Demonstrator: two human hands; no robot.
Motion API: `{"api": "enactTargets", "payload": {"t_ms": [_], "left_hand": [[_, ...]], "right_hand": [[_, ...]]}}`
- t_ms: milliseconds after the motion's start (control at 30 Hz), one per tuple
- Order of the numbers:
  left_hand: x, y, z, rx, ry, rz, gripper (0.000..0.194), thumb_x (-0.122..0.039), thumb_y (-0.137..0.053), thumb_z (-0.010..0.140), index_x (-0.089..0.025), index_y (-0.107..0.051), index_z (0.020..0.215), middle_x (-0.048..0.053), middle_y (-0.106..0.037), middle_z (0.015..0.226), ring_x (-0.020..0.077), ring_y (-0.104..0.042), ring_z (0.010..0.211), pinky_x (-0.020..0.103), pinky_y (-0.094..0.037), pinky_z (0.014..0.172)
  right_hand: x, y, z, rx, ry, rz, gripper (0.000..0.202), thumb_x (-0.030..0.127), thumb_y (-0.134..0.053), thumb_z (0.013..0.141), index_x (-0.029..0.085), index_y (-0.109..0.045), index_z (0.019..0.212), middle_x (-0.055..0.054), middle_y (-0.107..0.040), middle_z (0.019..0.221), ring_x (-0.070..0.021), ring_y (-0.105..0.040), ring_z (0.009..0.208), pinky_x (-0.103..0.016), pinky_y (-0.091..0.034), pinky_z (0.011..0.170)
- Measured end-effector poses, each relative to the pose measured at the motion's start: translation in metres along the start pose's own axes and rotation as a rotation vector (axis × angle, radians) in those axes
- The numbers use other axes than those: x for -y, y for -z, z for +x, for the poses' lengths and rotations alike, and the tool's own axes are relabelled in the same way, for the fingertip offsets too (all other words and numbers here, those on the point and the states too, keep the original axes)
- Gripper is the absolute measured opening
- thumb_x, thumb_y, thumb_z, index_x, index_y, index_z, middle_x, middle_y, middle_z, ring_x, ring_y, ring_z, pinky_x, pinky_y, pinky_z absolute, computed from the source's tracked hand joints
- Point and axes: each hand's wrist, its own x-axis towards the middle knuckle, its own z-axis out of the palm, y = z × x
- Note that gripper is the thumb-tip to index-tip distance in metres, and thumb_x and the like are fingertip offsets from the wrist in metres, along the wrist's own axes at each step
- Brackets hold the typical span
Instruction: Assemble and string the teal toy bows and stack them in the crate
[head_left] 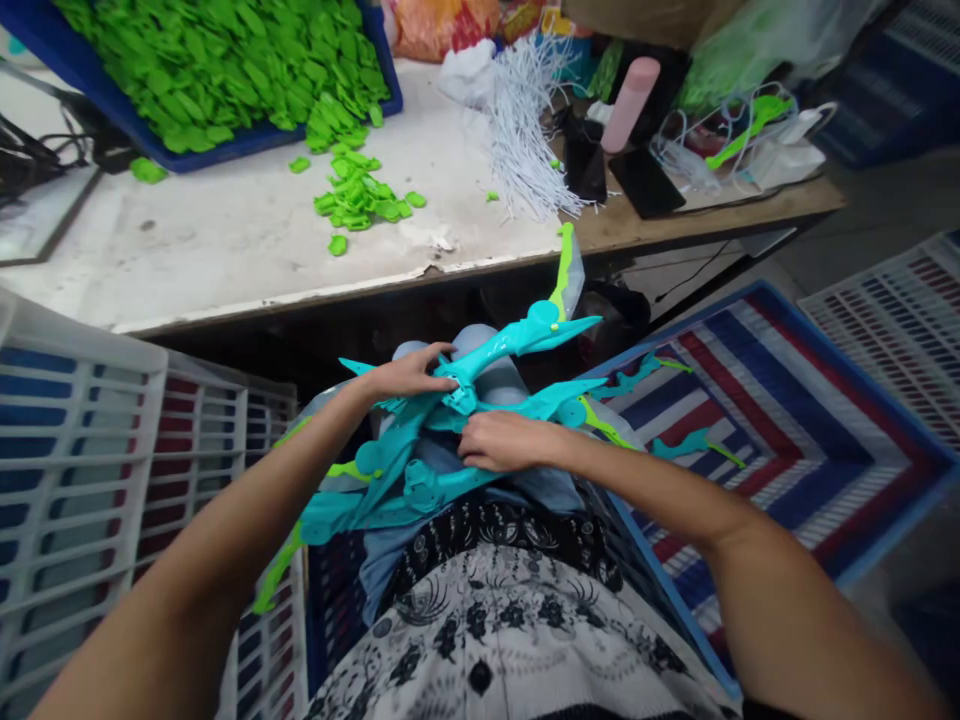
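A turquoise plastic toy bow [491, 350] with lime-green tips lies across my lap, its upper limb pointing to the right. My left hand [412, 373] is closed round its middle, thumb and fingers on either side of the joint. Just below that joint, my right hand [501, 441] is curled with its fingertips pressed together; what they pinch, if anything, is hidden. More turquoise bows [442, 487] of the same kind lie underneath, on my lap and against my wrists.
A worktable [247, 235] runs ahead, bearing a blue tray [394, 90] of green plastic pieces [247, 70], a bundle of white strings [529, 130], a phone [646, 183] and a pink bottle [630, 105]. White crates [82, 470] stand left; striped cloth [780, 400] with bow ends lies right.
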Motion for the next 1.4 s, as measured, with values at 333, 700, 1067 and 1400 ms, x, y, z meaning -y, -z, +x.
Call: {"api": "enactTargets", "payload": {"t_ms": [333, 700, 1067, 1400], "left_hand": [[-0.005, -0.068, -0.046, -0.466, -0.042, 0.369, 0.08, -0.047, -0.056, 0.079, -0.013, -0.022, 0.144, 0.018, -0.035, 0.143, 0.0334, -0.03, 0.132, 0.05, -0.025, 0.107], [-0.029, 0.044, -0.078, 0.181, 0.057, 0.46, 0.07, -0.062, -0.044, 0.084, -0.022, -0.034, 0.141, 0.01, -0.059, 0.123, 0.0234, -0.06, 0.103, 0.028, -0.042, 0.083], [-0.043, 0.007, -0.062, -0.102, 0.108, 0.731, 0.042, -0.05, -0.054, 0.083, -0.016, -0.064, 0.105, 0.013, -0.064, 0.096, 0.0277, -0.058, 0.092, 0.035, -0.042, 0.078], [0.0, -0.065, -0.088, -0.083, -0.017, 0.37, 0.031, -0.041, -0.045, 0.09, -0.021, -0.066, 0.1, 0.011, -0.063, 0.096, 0.025, -0.059, 0.087, 0.037, -0.046, 0.076]], "right_hand": [[-0.043, 0.024, -0.019, -0.608, -0.3, -0.635, 0.037, 0.016, -0.039, 0.09, 0.019, -0.053, 0.125, -0.014, -0.055, 0.119, -0.0285, -0.042, 0.111, -0.05, -0.026, 0.096], [-0.036, 0.078, -0.05, -0.103, -0.372, -0.522, 0.025, 0.029, -0.054, 0.084, 0.021, -0.062, 0.107, -0.006, -0.063, 0.097, -0.0194, -0.055, 0.078, -0.028, -0.031, 0.061], [-0.117, 0.084, 0.029, -0.093, -0.24, -0.247, 0.032, 0.023, -0.048, 0.086, 0.025, -0.065, 0.114, -0.008, -0.061, 0.107, -0.0222, -0.053, 0.096, -0.031, -0.038, 0.079], [-0.109, 0.022, 0.012, -0.493, 0.094, -0.35, 0.032, 0.026, -0.051, 0.089, 0.019, -0.059, 0.118, -0.013, -0.058, 0.103, -0.0223, -0.051, 0.092, -0.037, -0.045, 0.079]]}}
